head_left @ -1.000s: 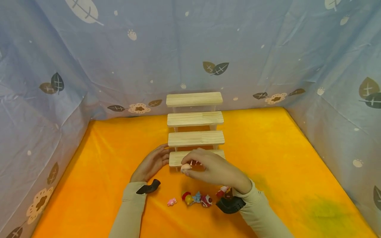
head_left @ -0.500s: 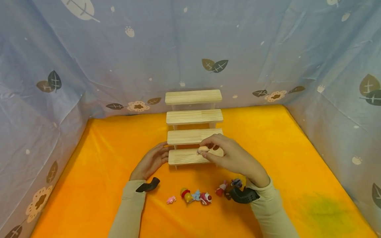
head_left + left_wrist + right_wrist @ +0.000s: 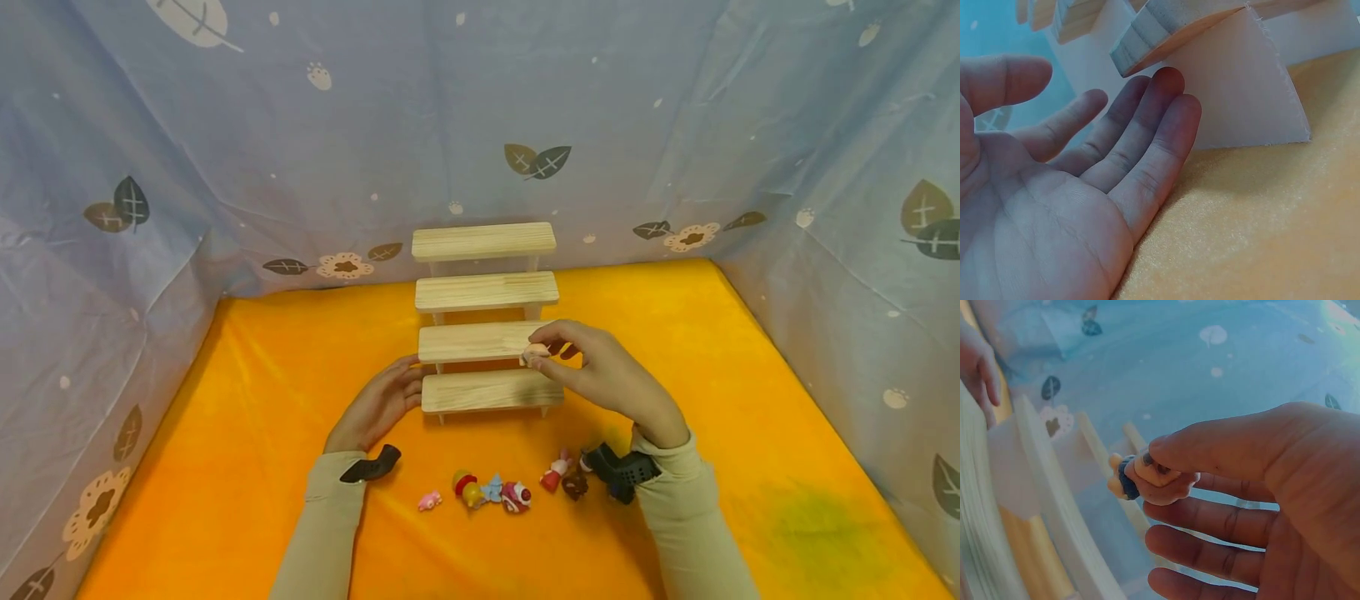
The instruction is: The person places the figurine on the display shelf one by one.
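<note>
One figurine (image 3: 536, 353) is pinched in the right hand (image 3: 611, 382) at the right end of the third of four steps (image 3: 483, 342). The left hand (image 3: 378, 406), fingers straight, touches the lowest step. About six toys (image 3: 495, 492) lie on the bench (image 3: 712, 375).

The head view is bright and evenly lit, seemingly from above, with soft, short shadows under the wooden steps (image 3: 487, 342) and the hands. No glare shows on the orange cloth (image 3: 675, 375). The blue curtain (image 3: 300, 150) bows at the picture's edges from a wide lens. Both wrist views look cooler and bluish. The left hand (image 3: 1066, 194) is sharp, while the right hand (image 3: 1260, 506) is close and somewhat soft, its background blurred.
</note>
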Demonstrator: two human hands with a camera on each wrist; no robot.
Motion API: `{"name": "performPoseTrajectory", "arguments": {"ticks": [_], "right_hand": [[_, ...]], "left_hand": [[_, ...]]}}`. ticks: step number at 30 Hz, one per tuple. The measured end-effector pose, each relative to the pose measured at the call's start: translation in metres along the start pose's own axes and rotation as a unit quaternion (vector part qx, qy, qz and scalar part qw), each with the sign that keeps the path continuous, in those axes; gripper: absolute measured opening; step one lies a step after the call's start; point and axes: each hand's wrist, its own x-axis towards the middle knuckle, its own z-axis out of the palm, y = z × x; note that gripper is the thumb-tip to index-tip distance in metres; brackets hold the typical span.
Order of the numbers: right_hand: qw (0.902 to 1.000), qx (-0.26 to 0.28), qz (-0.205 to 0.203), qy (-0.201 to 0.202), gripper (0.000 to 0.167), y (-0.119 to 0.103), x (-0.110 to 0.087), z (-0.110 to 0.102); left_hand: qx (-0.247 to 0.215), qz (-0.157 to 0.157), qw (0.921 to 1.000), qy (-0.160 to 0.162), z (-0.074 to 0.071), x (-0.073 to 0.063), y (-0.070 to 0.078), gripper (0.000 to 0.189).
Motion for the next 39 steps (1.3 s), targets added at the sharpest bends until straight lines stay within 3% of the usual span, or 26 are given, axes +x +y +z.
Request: {"name": "performPoseTrajectory", "arguments": {"ticks": [9, 16, 32, 39], "right_hand": [[0.9989, 0.028, 0.034, -0.013, 0.029, 0.012, 0.001, -0.001], [0.9981, 0.0, 0.057, -0.024, 0.024, 0.015, 0.001, -0.002], [0.9867, -0.053, 0.107, -0.109, 0.022, 0.025, 0.003, 0.0], [0.9835, -0.057, 0.118, -0.125, 0.023, 0.026, 0.004, 0.003]], "left_hand": [[-0.006, 0.001, 1.0, 0.0, 0.0, 0.0, 0.0, 0.039], [-0.003, -0.002, 1.0, 0.004, 0.0, 0.0, 0.0, 0.041], [0.003, 0.002, 1.0, -0.002, -0.001, 0.0, 0.0, 0.044], [0.0, 0.009, 0.9999, -0.01, -0.001, 0.0, 0.0, 0.041]]}}
